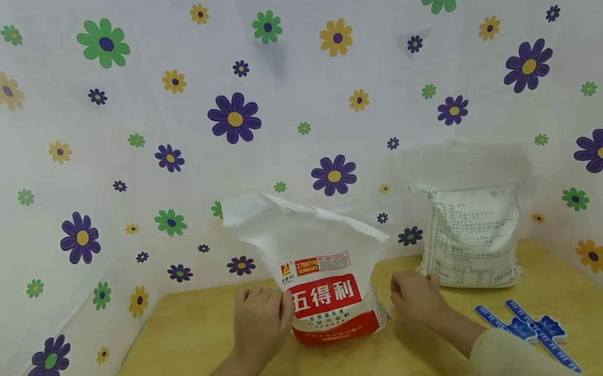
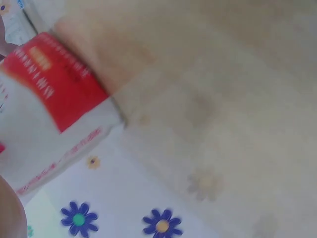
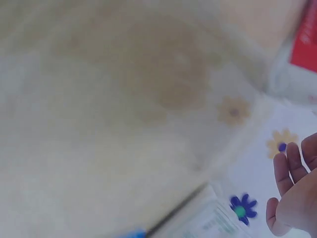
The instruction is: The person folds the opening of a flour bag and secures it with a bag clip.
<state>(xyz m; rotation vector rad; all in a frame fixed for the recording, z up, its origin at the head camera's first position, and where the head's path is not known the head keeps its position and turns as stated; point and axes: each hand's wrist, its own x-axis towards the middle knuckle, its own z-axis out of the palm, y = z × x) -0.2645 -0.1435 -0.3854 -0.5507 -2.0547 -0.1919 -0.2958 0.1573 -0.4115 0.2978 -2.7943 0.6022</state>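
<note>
A white flour bag (image 1: 325, 294) with red print stands on the table in the head view. Its unsealed-looking top flap leans over to the right. At the bag's left edge, my left hand (image 1: 262, 322) grips its side, thumb in front; its fingers are partly hidden. The left wrist view shows the bag's red-and-white lower part (image 2: 69, 89) and a sliver of thumb. Just off the bag's right side is my right hand (image 1: 418, 298). In the right wrist view that hand (image 3: 297, 193) has loosely bent fingers with nothing between them.
Behind my right hand stands another white bag (image 1: 472, 238) with green print, its back near the wall. Two blue-and-white flat plastic strips (image 1: 538, 328) with wider shaped pieces lie by my right sleeve. Flower-printed sheeting (image 1: 287, 153) encloses the wooden table (image 1: 186, 344).
</note>
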